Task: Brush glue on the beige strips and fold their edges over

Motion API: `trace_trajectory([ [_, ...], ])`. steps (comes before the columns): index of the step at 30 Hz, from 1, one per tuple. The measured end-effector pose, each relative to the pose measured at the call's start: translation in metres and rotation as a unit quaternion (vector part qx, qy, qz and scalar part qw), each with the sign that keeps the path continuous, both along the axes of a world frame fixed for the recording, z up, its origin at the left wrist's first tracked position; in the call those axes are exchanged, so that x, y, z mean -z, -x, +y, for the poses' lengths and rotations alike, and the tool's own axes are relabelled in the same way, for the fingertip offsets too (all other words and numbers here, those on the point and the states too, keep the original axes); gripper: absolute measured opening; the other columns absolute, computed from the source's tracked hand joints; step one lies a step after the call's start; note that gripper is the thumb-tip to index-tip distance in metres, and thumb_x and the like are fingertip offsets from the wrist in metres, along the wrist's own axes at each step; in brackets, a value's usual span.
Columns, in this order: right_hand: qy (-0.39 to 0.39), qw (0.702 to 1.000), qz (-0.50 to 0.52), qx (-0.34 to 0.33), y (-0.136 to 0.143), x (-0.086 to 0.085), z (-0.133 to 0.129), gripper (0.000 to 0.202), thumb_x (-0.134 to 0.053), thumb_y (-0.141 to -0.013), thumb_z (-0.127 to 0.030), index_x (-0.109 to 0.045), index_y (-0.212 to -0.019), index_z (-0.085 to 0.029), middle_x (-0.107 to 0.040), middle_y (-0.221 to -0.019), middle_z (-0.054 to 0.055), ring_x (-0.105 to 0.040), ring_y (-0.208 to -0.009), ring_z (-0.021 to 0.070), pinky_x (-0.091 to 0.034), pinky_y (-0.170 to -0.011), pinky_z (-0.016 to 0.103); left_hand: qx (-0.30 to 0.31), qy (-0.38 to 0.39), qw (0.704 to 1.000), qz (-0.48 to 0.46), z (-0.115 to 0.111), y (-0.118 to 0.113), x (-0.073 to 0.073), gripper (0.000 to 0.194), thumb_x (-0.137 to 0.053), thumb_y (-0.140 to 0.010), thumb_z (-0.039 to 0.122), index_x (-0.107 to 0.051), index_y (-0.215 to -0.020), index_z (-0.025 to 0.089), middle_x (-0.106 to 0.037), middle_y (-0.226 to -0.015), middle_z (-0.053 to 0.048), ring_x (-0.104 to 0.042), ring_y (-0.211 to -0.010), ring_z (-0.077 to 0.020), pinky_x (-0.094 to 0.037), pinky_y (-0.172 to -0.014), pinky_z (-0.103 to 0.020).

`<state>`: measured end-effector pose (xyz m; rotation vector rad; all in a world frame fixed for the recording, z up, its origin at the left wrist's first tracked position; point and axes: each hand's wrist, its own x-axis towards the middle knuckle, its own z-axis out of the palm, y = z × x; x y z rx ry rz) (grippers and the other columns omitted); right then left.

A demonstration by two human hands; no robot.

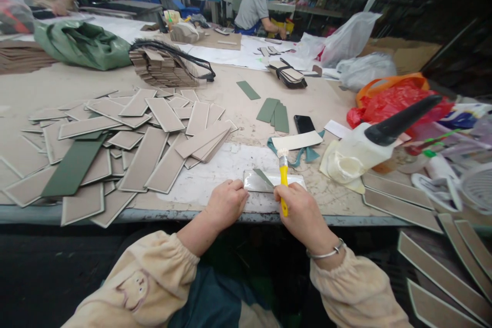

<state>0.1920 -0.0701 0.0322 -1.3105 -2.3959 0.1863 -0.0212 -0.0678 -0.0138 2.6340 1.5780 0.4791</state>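
My right hand (298,207) is closed around the yellow handle of a brush (283,177), its pale, glue-smeared bristles pointing away from me. Under that hand lies a glossy, wet-looking strip (255,183) near the table's front edge. A narrow green sliver (264,178) shows across it; I cannot tell whether it is a separate piece. My left hand (229,202) is closed, fingers pinched at the strip's left end. Just beyond the brush, a cream strip (298,140) rests on a teal cloth (310,155).
Beige panels (134,159) are heaped left, with a green panel (75,166) on top. Green pieces (273,114) and a black phone (304,124) lie ahead. Right stands a white plastic container (355,156) with a black spout. A co-worker (253,7) leans over the far table.
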Motion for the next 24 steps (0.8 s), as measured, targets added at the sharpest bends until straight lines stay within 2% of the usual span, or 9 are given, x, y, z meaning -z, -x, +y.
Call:
trace_trajectory([
  [4, 0.004, 1.000, 0.025, 0.008, -0.001, 0.002, 0.006, 0.023, -0.048, -0.071, 0.001, -0.054, -0.079, -0.020, -0.052, -0.071, 0.002, -0.051, -0.075, 0.0178, -0.037, -0.065, 0.026, -0.003, 0.006, 1.000, 0.005, 0.000, 0.000, -0.002, 0.025, -0.049, -0.092, 0.023, -0.068, -0.076, 0.016, -0.062, -0.082, -0.006, -0.056, -0.076, -0.0183, -0.046, -0.069, -0.031],
  [10, 0.000, 0.995, 0.082, 0.061, -0.011, 0.004, 0.017, 0.014, -0.048, -0.074, -0.008, -0.052, -0.078, -0.021, -0.056, -0.072, 0.000, -0.056, -0.070, 0.0165, -0.038, -0.064, 0.025, -0.014, 0.023, 1.000, 0.005, -0.001, 0.000, -0.006, 0.025, -0.048, -0.092, 0.023, -0.069, -0.078, 0.016, -0.063, -0.086, -0.007, -0.057, -0.080, -0.0185, -0.047, -0.070, -0.031],
  [14, 0.026, 0.981, 0.151, 0.120, -0.019, 0.001, 0.023, 0.004, -0.052, -0.079, -0.020, -0.051, -0.075, -0.022, -0.057, -0.068, -0.002, -0.055, -0.061, 0.0146, -0.039, -0.060, 0.025, -0.021, 0.034, 0.999, -0.002, -0.001, -0.001, -0.007, 0.025, -0.049, -0.092, 0.023, -0.069, -0.078, 0.016, -0.064, -0.087, -0.007, -0.058, -0.080, -0.0191, -0.048, -0.070, -0.031],
  [17, 0.056, 0.962, 0.214, 0.159, -0.023, -0.002, 0.027, 0.011, -0.056, -0.080, -0.029, -0.049, -0.074, -0.022, -0.059, -0.071, -0.002, -0.055, -0.062, 0.0150, -0.042, -0.062, 0.026, -0.028, 0.036, 0.999, -0.027, -0.001, 0.000, -0.004, 0.024, -0.049, -0.091, 0.023, -0.070, -0.080, 0.017, -0.064, -0.087, -0.007, -0.059, -0.081, -0.0194, -0.048, -0.071, -0.032],
  [21, 0.063, 0.926, 0.326, 0.183, -0.024, -0.004, 0.031, 0.018, -0.062, -0.078, -0.034, -0.048, -0.074, -0.022, -0.064, -0.079, 0.001, -0.063, -0.075, 0.0180, -0.047, -0.069, 0.028, -0.049, 0.053, 0.987, -0.146, -0.001, 0.000, -0.007, 0.026, -0.049, -0.092, 0.026, -0.071, -0.083, 0.017, -0.065, -0.087, -0.007, -0.060, -0.080, -0.0179, -0.048, -0.073, -0.030],
  [24, 0.051, 0.895, 0.400, 0.188, -0.021, -0.005, 0.031, 0.024, -0.067, -0.077, -0.034, -0.047, -0.072, -0.022, -0.065, -0.081, 0.002, -0.066, -0.086, 0.0209, -0.050, -0.074, 0.031, -0.064, 0.118, 0.944, -0.302, -0.003, -0.006, -0.017, 0.026, -0.054, -0.089, 0.035, -0.073, -0.083, 0.017, -0.066, -0.081, -0.006, -0.061, -0.076, -0.0164, -0.047, -0.073, -0.029],
])
